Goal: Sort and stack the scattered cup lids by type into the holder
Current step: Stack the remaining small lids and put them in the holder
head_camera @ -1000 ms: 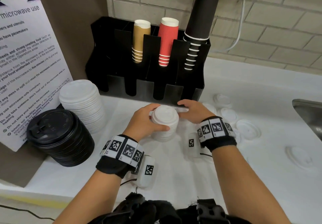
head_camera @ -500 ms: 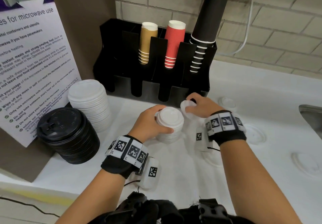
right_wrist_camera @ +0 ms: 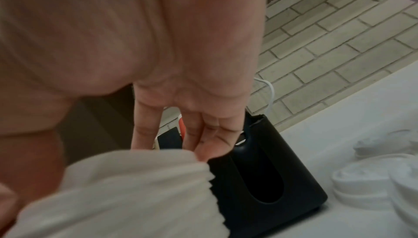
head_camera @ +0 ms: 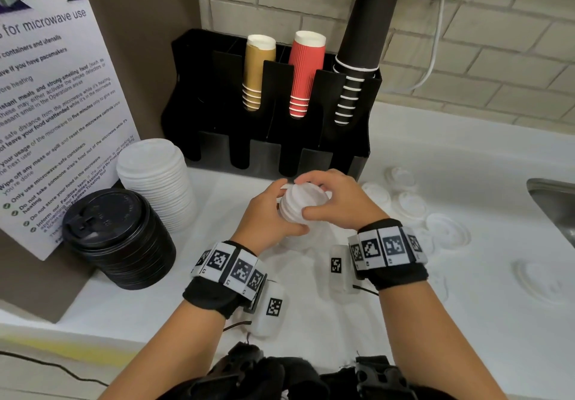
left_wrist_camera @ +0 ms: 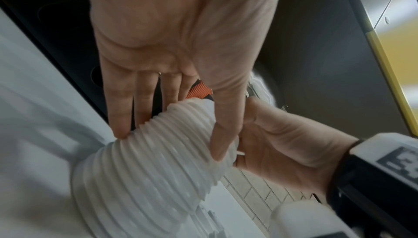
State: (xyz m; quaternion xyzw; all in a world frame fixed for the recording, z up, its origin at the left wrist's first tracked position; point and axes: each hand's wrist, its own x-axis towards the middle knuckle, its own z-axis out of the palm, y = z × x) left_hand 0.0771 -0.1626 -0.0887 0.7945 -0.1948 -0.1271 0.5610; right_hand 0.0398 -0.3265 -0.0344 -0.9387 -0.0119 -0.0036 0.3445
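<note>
- The left hand is curling round the side of a small white lid stack, thumb in front, fingers behind; the stack is sitting off the counter, just in front of the holder.
- The right hand is gripping the stack's top from the other side, thumb against its front, fingers bent over the topmost lid.
- Loose lids are lying on the counter to the right; a tall white stack and a black stack are standing to the left.
- Brown, red and black cups are standing in the holder's back slots; its front slots are showing dark.
</note>
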